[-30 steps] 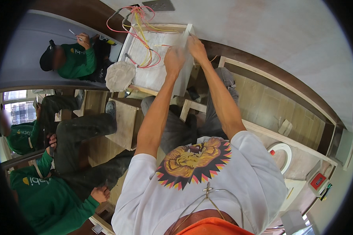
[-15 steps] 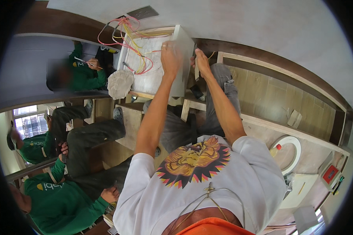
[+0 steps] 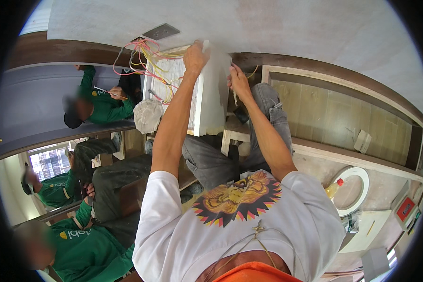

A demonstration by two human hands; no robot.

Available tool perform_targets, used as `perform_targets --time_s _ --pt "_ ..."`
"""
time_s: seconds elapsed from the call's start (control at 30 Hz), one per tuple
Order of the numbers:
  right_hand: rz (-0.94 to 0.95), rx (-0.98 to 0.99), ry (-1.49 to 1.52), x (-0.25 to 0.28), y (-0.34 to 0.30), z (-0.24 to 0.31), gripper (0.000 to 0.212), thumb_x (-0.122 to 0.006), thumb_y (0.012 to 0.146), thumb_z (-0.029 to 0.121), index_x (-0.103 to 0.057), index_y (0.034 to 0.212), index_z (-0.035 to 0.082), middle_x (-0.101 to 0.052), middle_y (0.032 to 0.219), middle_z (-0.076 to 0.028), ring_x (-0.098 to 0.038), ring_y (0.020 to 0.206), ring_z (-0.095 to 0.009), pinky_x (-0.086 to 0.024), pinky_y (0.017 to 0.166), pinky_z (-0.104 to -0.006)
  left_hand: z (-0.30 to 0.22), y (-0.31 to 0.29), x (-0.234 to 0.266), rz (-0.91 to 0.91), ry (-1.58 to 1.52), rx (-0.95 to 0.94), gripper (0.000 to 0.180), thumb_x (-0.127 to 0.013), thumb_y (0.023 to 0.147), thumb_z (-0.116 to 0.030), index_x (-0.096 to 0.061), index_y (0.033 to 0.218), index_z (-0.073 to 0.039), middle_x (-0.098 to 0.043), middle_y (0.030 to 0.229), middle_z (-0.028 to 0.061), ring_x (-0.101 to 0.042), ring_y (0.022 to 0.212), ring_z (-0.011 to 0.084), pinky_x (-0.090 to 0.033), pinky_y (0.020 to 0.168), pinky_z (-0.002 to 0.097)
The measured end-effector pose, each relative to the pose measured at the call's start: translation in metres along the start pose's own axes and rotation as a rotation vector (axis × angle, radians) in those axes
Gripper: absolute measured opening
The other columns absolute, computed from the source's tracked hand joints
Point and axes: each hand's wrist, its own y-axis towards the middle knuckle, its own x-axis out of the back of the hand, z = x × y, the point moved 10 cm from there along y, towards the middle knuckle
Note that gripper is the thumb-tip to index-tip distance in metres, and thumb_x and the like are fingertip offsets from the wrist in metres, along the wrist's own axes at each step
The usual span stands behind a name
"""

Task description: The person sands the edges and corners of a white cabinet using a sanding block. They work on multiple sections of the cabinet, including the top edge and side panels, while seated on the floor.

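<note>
A narrow white wooden box [image 3: 174, 73], open at the top, stands against the wall in front of me. My left hand [image 3: 196, 57] is closed at the far end of its right side panel [image 3: 212, 94]; whatever its fingers hold is hidden. My right hand [image 3: 239, 83], just right of that panel, is closed around a thin flat tool [image 3: 235, 95], seen nearly edge-on, whose kind I cannot make out. Red and yellow wires [image 3: 143, 56] spill over the box's left side. A crumpled off-white round cover [image 3: 148, 116] sits at its near left corner.
A long wooden frame [image 3: 343, 83] with a wood-look floor inside runs right. Beyond my right elbow lie a white ring [image 3: 359, 192], a red-capped bottle [image 3: 334, 188] and a red-and-white case [image 3: 404, 209]. A green-shirted co-worker [image 3: 89, 242] sits close left, beside mirrors [image 3: 37, 108].
My left hand has moved away from me along the panel to its far end. My right hand has shifted slightly nearer, with the flat tool. The co-worker's near hand has dropped from sight.
</note>
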Motion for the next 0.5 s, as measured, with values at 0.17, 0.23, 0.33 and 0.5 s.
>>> perform_targets --time_s 0.17,0.23,0.33,0.5 --pt "-0.063 0.355 -0.321 -0.028 -0.025 0.049 0.056 -0.047 0.103 0.038 -0.048 0.147 0.004 -0.065 0.126 -0.025 -0.065 0.112 -0.038 -0.049 0.096 -0.0431 0.027 -0.002 0.002 0.067 -0.211 -0.091 0.035 -0.066 0.091 -0.032 -0.072 0.107 -0.001 -0.073 0.095 0.0197 -0.07 0.092 0.0352 -0.053 0.081 0.0441" --pt "-0.056 0.375 -0.334 -0.04 -0.034 0.066 0.054 -0.049 0.103 0.038 -0.051 0.143 0.002 -0.065 0.115 -0.028 -0.064 0.109 -0.043 -0.049 0.095 -0.0471 0.032 -0.015 0.006 0.106 -0.293 -0.102 0.038 -0.066 0.093 -0.034 -0.073 0.106 0.001 -0.071 0.082 0.015 -0.07 0.081 0.0264 -0.053 0.075 0.0382" --pt "-0.054 0.339 -0.391 -0.051 -0.035 0.077 0.052 -0.049 0.103 0.04 -0.053 0.141 0.005 -0.066 0.109 -0.029 -0.064 0.1 -0.047 -0.051 0.089 -0.0507 0.032 -0.026 0.0 0.294 -0.336 -0.036 0.039 -0.067 0.093 -0.036 -0.072 0.104 0.002 -0.067 0.077 0.0067 -0.062 0.072 0.0164 -0.05 0.069 0.0317" --pt "-0.075 0.356 -0.438 -0.068 -0.023 0.077 0.052 -0.048 0.103 0.041 -0.054 0.142 0.007 -0.066 0.107 -0.029 -0.065 0.095 -0.048 -0.052 0.082 -0.0533 0.032 -0.046 0.003 0.522 -0.5 0.112 0.033 -0.073 0.092 -0.032 -0.073 0.098 0.0 -0.063 0.077 0.0002 -0.052 0.067 0.0076 -0.042 0.061 0.0243"
